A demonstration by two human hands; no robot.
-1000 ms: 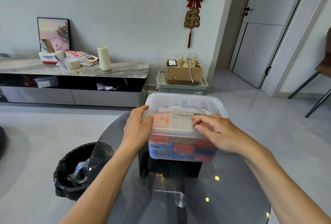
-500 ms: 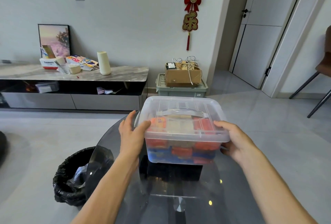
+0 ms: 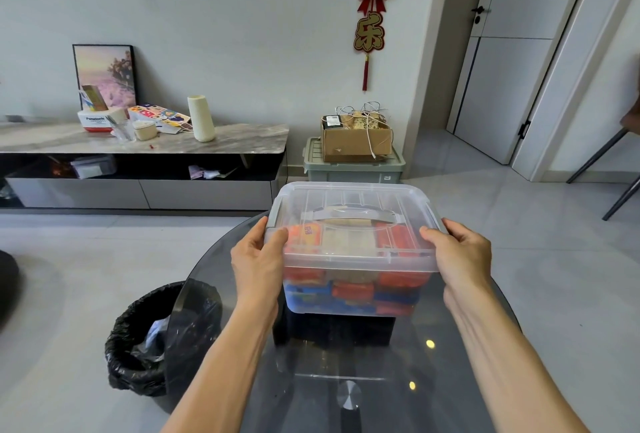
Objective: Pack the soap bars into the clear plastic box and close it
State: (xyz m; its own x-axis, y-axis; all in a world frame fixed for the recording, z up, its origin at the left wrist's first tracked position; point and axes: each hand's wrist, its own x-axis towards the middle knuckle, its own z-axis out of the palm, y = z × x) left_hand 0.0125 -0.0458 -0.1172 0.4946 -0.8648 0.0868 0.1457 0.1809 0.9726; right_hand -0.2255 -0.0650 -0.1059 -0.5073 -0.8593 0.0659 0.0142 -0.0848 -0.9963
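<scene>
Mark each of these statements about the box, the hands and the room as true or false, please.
1. The lid sits on the clear plastic box. True.
2. Only the left hand touches the box. False: the right hand grips its other side too.
3. The soap bars inside are all white. False: red, orange, blue and beige show.
4. The box is on a glass table. True.
5. The trash bin stands to the right of the table. False: it stands to the left.

Red, blue & beige soap bars (image 3: 353,289) are seen thru clear box (image 3: 356,259); lid handle (image 3: 349,216) is grey; table (image 3: 346,380) is smoked glass.
</scene>
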